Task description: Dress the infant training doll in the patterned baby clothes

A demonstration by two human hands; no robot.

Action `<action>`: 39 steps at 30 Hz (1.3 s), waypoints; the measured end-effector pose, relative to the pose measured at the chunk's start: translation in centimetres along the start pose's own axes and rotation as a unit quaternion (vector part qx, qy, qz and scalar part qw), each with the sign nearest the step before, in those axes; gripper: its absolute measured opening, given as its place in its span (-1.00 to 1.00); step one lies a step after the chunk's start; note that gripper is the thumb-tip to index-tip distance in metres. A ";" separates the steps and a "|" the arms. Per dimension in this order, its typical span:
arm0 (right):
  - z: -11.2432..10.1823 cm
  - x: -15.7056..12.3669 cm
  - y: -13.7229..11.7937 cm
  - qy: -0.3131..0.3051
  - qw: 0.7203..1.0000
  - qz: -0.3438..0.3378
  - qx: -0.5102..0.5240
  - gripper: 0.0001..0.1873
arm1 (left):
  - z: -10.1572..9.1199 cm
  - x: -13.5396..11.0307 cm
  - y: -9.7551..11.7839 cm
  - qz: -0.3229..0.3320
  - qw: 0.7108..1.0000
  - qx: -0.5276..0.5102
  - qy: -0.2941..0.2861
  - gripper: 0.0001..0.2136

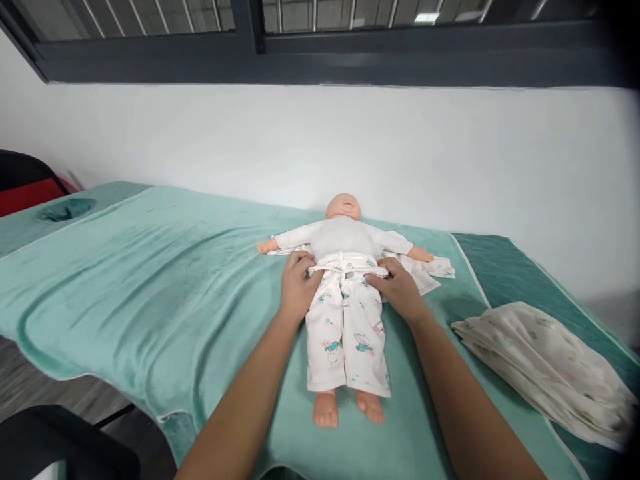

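Observation:
A baby doll (pixel 343 235) lies on its back, arms spread, in a white long-sleeved top. It wears white baby pants (pixel 345 333) printed with small cartoon figures, its bare feet showing below the cuffs. My left hand (pixel 299 283) pinches the waistband at the left hip, thumb in front. On the other side my right hand (pixel 397 287) grips the waistband at the right hip, fingers curled over its edge. A tie or folded band runs across the waist between both hands. Beneath the doll's arms, a printed white garment (pixel 425 275) is partly spread out.
A green sheet (pixel 150 287) covers the bed, which has a face hole (pixel 67 209) at its left end. At right lies a folded printed cloth (pixel 545 367). A white wall (pixel 300 147) stands behind, under a dark window frame (pixel 320 63). A black chair (pixel 65 443) sits lower left.

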State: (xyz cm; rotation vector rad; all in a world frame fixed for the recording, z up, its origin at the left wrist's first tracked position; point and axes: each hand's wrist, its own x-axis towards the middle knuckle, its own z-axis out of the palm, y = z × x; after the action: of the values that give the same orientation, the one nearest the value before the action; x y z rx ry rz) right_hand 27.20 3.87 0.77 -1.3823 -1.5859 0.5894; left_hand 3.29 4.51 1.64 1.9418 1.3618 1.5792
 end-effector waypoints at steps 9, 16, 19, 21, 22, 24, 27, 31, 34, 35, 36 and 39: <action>1.1 -0.6 -0.9 0.101 0.992 -0.029 -0.070 -0.62 | -0.1 -2.5 1.4 -0.179 0.983 0.024 -0.020 -0.89; 1.4 -0.1 -0.8 0.137 0.988 0.026 -0.068 -0.51 | 1.9 -0.1 0.8 -0.109 0.994 0.015 0.003 -0.93; 1.4 0.2 -0.7 0.118 0.992 0.024 -0.026 -0.59 | 2.6 1.1 0.3 -0.111 0.994 0.012 0.012 -0.94; 1.5 0.4 -0.5 0.090 0.995 0.036 0.008 -0.61 | 2.9 1.6 -0.1 -0.120 0.993 0.001 0.014 -0.94; 1.5 0.5 -0.5 0.082 0.995 0.047 0.028 -0.63 | 2.9 1.7 -0.3 -0.126 0.992 -0.007 0.012 -0.93; 1.7 0.6 -0.4 0.097 0.992 0.058 0.063 -0.64 | 2.9 1.6 -0.5 -0.138 0.990 -0.023 0.007 -0.92; 1.9 0.8 -0.3 0.138 0.987 0.021 0.084 -0.41 | 2.6 1.1 -0.6 -0.149 0.988 -0.037 0.002 -0.89; 2.0 1.2 -0.2 0.066 0.995 -0.038 0.062 -0.42 | 2.4 0.8 -0.4 -0.147 0.988 -0.036 0.004 -0.89; 1.9 1.7 -0.2 0.036 0.998 -0.020 0.050 -0.41 | 2.5 0.8 -0.5 -0.147 0.989 -0.037 0.003 -0.90; 1.8 2.0 -0.2 0.028 0.999 -0.008 0.041 -0.41 | 2.6 0.9 -0.6 -0.145 0.989 -0.040 0.002 -0.90; 1.7 2.2 -0.2 0.019 0.999 0.005 0.028 -0.41 | 2.6 0.9 -0.7 -0.143 0.989 -0.042 0.000 -0.90; 1.1 2.9 -0.4 -0.014 0.999 0.029 -0.009 -0.44 | 2.7 0.8 -0.9 -0.138 0.990 -0.040 -0.005 -0.91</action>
State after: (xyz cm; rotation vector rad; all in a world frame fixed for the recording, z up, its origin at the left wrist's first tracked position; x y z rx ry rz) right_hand 26.23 6.75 1.60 -1.4422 -1.5819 0.6340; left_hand 5.21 6.53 0.48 1.6311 1.4669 1.4659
